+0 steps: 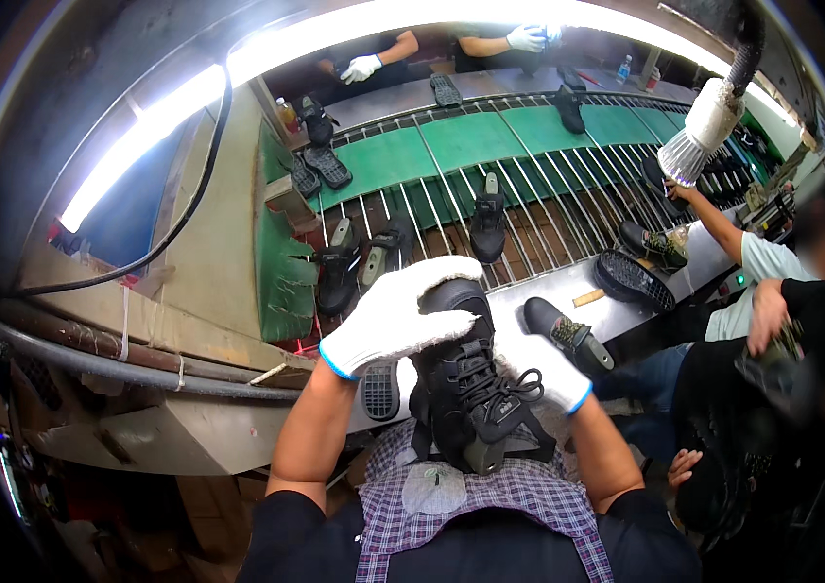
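Note:
A black lace-up shoe (461,374) is held upright before my chest, toe pointing away, with a grey-green last showing at its heel opening. My left hand (398,316), in a white knit glove with a blue cuff, wraps round the toe from the left, thumb across the upper. On the other side my right hand (541,371), gloved alike, grips the shoe's flank; its fingers are partly hidden behind the shoe. A dark lugged sole (380,391) lies beside my left wrist. To the right, another black shoe on a last (568,335) rests on the metal ledge (529,291).
Beyond the ledge runs a rack of metal rods (432,209) carrying several shoes, with a green belt (471,141) behind. A white brush-like nozzle (692,141) hangs at upper right. Co-workers sit at right (772,257); gloved hands (362,68) work across the line.

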A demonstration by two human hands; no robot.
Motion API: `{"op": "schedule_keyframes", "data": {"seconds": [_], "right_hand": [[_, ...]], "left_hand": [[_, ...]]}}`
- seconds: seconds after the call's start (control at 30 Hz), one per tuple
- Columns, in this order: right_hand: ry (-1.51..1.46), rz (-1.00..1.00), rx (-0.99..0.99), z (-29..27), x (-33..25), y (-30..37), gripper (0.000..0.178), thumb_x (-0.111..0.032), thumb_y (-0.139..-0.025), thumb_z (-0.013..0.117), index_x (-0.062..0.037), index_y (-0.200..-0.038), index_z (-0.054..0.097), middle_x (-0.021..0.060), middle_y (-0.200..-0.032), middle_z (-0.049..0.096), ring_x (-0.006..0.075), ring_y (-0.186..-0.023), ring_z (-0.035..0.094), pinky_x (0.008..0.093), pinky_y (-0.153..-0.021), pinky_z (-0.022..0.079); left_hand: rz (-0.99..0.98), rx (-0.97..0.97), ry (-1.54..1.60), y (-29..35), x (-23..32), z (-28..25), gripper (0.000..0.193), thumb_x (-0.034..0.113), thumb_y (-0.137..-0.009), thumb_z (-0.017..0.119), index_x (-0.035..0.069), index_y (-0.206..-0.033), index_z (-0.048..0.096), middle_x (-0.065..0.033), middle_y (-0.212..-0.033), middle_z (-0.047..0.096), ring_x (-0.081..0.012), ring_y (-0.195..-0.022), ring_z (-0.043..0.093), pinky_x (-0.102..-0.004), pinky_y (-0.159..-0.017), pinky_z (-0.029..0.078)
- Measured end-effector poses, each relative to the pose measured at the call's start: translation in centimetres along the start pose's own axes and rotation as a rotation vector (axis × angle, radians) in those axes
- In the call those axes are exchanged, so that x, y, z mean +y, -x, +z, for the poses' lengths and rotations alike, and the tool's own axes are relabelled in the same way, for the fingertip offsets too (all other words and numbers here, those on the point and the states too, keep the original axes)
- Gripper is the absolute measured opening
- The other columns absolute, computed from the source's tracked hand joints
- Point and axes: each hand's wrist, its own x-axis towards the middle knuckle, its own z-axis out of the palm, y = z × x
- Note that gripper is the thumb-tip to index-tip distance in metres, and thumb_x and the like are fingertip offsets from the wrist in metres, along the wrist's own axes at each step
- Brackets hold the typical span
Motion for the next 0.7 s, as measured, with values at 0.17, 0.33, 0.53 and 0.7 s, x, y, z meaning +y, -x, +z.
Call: {"op": "schedule_keyframes", "data": {"seconds": [0.17,0.33,0.53,0.7], "right_hand": [[-0.537,-0.103,0.341,-6.2,3.2,-4.6,0.051,-0.012,-0.093,0.063,-0.0044,-0.143,0.06,0.0143,-0.138,0.067,0.0262,-0.125,0.066,0.0378,-0.109,0.051],[-0.273,-0.144,0.087,-11.3,2.7,-5.3,0.074,-0.03,-0.081,0.088,-0.0028,-0.144,0.06,0.0141,-0.139,0.065,0.027,-0.13,0.062,0.0396,-0.112,0.048],[-0.245,-0.09,-0.008,-12.8,2.9,-5.8,0.085,-0.037,-0.071,0.095,-0.0017,-0.141,0.062,0.0134,-0.136,0.066,0.0243,-0.125,0.065,0.0373,-0.108,0.05],[-0.375,-0.104,0.025,-12.8,3.0,-6.6,0.089,-0.05,-0.065,0.097,0.0,-0.132,0.067,0.012,-0.126,0.071,0.0206,-0.114,0.069,0.0367,-0.1,0.055]], "left_hand": [[0.139,0.058,0.195,-2.7,-1.3,2.5,0.084,0.018,-0.083,0.087,0.007,-0.155,0.046,-0.0135,-0.15,0.055,-0.0234,-0.139,0.053,-0.0384,-0.118,0.042],[-0.05,0.295,0.69,0.7,-6.6,6.7,0.113,0.03,-0.081,0.089,0.006,-0.167,0.021,-0.0184,-0.164,0.039,-0.0315,-0.146,0.047,-0.0442,-0.122,0.038],[-0.043,0.209,-0.224,3.3,-10.6,9.3,0.108,0.02,-0.077,0.084,0.0,-0.165,0.024,-0.0232,-0.162,0.041,-0.0387,-0.149,0.045,-0.0482,-0.122,0.039],[0.297,0.432,0.093,-1.0,-6.7,8.2,0.063,-0.003,-0.083,0.063,0.002,-0.146,0.057,-0.0169,-0.137,0.068,-0.027,-0.131,0.064,-0.0367,-0.115,0.046]]}}
